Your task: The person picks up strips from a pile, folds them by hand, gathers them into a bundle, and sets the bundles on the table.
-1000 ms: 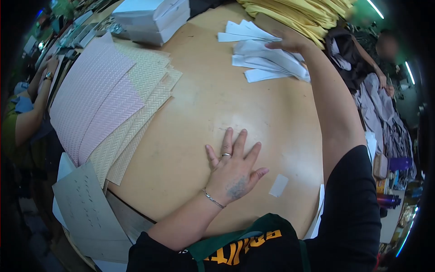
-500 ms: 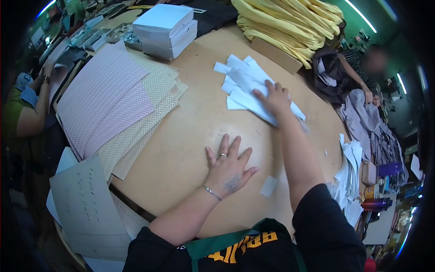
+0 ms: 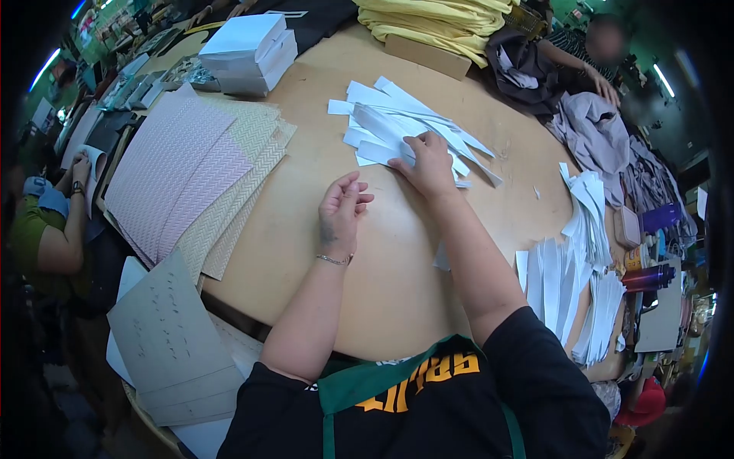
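Note:
A loose, fanned pile of white paper strips (image 3: 375,103) lies on the wooden table. Over its near edge is my right hand (image 3: 430,162), its thumb and bent fingers closed around the end of one white strip (image 3: 382,152). My left hand (image 3: 341,210) is lifted just in front of the pile, palm turned inward. Its fingers are loosely curled and apart, and it holds nothing. A small pale translucent piece (image 3: 441,257) on the table is partly covered by my right forearm.
Patterned pink and cream sheets (image 3: 183,164) spread at the left, near grey card sheets (image 3: 164,336). White boxes (image 3: 248,57) and folded yellow cloth (image 3: 436,19) stand at the back. More strip bundles (image 3: 554,283) lie right. Co-workers sit at both sides.
My left hand has risen off the tabletop, turned and curled its fingers. My right hand has shifted to the pile's near edge and closed on a strip. The view has turned to the right.

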A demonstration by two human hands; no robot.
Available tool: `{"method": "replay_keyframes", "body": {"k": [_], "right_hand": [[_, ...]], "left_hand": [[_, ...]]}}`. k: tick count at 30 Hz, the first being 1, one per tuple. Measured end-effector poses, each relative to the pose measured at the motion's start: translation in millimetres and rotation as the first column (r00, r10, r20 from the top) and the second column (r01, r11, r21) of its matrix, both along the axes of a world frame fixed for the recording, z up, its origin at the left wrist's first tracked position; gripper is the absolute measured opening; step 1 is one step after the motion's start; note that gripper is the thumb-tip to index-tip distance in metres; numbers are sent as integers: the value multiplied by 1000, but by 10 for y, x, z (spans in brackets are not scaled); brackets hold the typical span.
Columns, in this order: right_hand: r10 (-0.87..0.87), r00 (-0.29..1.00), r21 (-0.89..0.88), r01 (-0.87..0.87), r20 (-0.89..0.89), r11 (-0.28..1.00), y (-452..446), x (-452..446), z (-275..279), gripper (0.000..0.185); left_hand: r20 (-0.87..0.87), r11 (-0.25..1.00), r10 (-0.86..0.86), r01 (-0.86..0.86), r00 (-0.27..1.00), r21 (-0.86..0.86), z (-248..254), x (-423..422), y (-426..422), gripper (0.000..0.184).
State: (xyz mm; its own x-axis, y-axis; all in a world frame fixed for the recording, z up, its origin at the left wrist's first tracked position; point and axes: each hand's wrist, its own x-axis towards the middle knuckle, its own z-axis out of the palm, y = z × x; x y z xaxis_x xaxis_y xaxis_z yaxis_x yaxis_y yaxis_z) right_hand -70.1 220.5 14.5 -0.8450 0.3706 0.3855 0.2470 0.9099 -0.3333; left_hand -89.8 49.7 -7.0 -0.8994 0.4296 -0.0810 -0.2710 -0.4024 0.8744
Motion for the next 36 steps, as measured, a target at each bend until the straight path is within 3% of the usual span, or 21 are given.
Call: {"method": "replay_keyframes", "body": {"k": [4,8,16,19,22,25,27,29,32,33,36], "right_hand": [[38,992,-21,-36,119,999,-82,34,-61,40],[-22,976,-127,50,218,991,-78,44,8,44],[-22,951,-170,78,309,982,-99,121,61,36],[-21,971,-176,65,237,982,-126,169,25,33],[-15,994,-73,23,110,997,-164,202,-5,32],[89,995,-162,-80,49,984,-117,207,19,20],[188,975,-561,-222,-119,798,-89,203,148,12],[248,936,-823,-340,-249,455,-80,242,407,6],[212,914,-936,-352,-346,-12,-167,296,617,18],[214,910,-934,-354,-356,-48,-220,306,634,22],[364,911,-972,-230,-196,53,-519,308,655,15]], "left_hand": [[10,996,44,-44,999,82,-28,42,-37,26],[62,996,42,-47,997,78,-12,114,-60,25],[88,994,-82,75,993,81,3,316,-143,24],[116,991,-78,64,990,121,0,307,-150,23],[116,987,-90,74,989,143,-20,295,-149,24],[107,980,-120,101,987,169,-35,272,-161,23],[97,981,-122,105,988,163,-26,272,-172,27],[71,980,-134,121,988,160,-16,270,-178,35],[10,973,-147,142,989,180,54,295,-172,53],[-3,970,-133,130,991,205,171,352,-142,59],[-15,924,-201,194,980,330,393,479,-97,75]]}}
